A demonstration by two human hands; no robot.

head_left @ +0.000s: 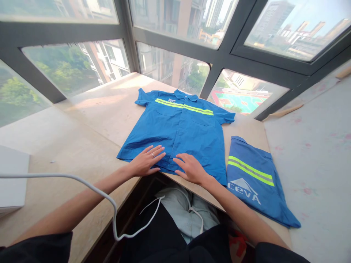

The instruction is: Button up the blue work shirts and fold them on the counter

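Observation:
A blue short-sleeved work shirt (pixel 189 135) lies spread face up, its collar toward the window and yellow-green reflective stripes across the chest. My left hand (pixel 146 160) rests flat near its bottom hem, fingers stretched out, with a ring on one finger. Close by on the right, my right hand (pixel 190 168) lies over the hem with its fingers apart and slightly bent. Neither hand grips the fabric. Beside the shirt, at the right, is a folded blue garment (pixel 251 179) with a reflective band and white lettering.
The pale wooden tabletop (pixel 90 128) runs up to grey-framed windows (pixel 175 36). A white box (pixel 13 175) stands at the left edge. A white cable (pixel 109 199) hangs across the left forearm. A patterned wall (pixel 315 153) bounds the right side.

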